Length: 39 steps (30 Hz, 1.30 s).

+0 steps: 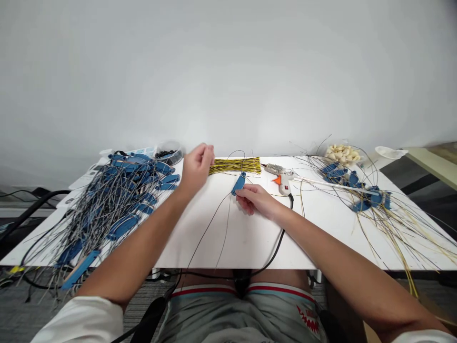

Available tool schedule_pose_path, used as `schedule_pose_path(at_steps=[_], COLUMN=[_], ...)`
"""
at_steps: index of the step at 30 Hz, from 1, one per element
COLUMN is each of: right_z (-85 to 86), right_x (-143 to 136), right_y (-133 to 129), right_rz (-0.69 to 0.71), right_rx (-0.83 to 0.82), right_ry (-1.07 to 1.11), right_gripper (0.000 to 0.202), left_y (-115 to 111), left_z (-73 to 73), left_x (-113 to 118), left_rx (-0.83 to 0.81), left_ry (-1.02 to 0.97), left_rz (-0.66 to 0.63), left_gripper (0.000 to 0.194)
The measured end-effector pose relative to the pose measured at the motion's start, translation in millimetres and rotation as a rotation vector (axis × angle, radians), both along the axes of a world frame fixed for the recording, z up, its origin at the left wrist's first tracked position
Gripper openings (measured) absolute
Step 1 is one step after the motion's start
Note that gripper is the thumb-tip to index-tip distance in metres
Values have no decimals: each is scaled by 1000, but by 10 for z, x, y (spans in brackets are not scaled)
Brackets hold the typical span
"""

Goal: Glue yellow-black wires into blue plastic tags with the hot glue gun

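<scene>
"Looking down from head height, what's in the right hand point(255, 197)?"

"A small blue piece point(238, 183) trailing thin wires, out mid-tabletop point(250, 240). The grip pinches its near end between thumb and fingertips."

"Why by the end?"

"Probably to leave the rest of it uncovered and its wires hanging free."

"So where does it sit against that grip?"

"Right at the fingertips, tilted, its body pointing away toward the yellow-and-black wires point(233, 166)."

"And the left hand point(198, 166)?"

"Raised beside the left end of those wires, fingers curled in. I can't tell whether that grip has a fine wire in it."

"The glue gun point(283, 183)?"

"Lying just past the right hand, likely there for easy reach. The heap of blue pieces point(123, 226) on the left and the wired cluster point(378, 197) on the right seem set aside to leave working room between."
</scene>
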State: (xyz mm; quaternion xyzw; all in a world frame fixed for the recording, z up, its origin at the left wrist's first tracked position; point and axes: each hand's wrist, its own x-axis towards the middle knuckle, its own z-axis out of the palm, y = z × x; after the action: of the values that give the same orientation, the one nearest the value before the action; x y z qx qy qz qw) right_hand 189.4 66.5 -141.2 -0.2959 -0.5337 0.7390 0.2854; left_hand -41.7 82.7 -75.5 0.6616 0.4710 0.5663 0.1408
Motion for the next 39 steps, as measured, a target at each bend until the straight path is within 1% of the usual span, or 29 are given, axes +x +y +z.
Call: schedule_pose_path(at_steps=[1,2,3,4,5,6,7,10,11,13,14,17,20,24,29,32,36,39], right_z=[9,22,36,50,62,70,74,54,42,20,14,16,28,32,52,62,54,43], right_x=[2,4,6,6,7,6,6,4,4,6,8,14,20,27,23,25,36,41], right_y=[-1,-3,-5,-6,-7,-7,-4,10,15,21,21,12,1,-8,-29,-40,-45,-45], right_rz=[-1,0,1,3,4,4,5,8,10,17,17,19,17,12,15,22,32,31], right_rx=[3,4,4,2,-2,-4,-6,10,18,30,33,41,36,57,52,50,59,55], right_ry=[-1,-2,-4,-6,-9,-11,-12,-12,-10,-5,-2,-11,-13,-22,-35,-11,-8,-13], right_gripper=[34,34,34,35,35,35,35,35,35,35,36,35,34,33,33,32,32,32], left_y=[114,222,312,372,397,386,345,130,59,-47,-80,-127,-147,-154,-134,-136,-150,-152], left_z=[20,24,13,-8,-38,-74,-115,-255,-305,-403,-447,-545,-574,-552,-541,-546,-545,-532], left_x=[-119,-227,-314,-369,-387,-367,-313,-32,69,231,286,349,322,267,219,201,194,196], left_rx=[2,-10,-37,-85,-148,-213,-283,-449,-502,-586,-609,-646,-678,-725,-821,-807,-762,-781], left_ry=[36,41,12,-43,-123,-222,-328,-615,-685,-764,-767,-677,-613,-673,-821,-878,-860,-869], left_rz=[140,263,325,321,263,172,58,-253,-333,-454,-494,-564,-623,-717,-788,-827,-846,-852], left_gripper=[17,20,38,41,33,23,20,25,28,34,36,41,41,36,31,33,38,38])
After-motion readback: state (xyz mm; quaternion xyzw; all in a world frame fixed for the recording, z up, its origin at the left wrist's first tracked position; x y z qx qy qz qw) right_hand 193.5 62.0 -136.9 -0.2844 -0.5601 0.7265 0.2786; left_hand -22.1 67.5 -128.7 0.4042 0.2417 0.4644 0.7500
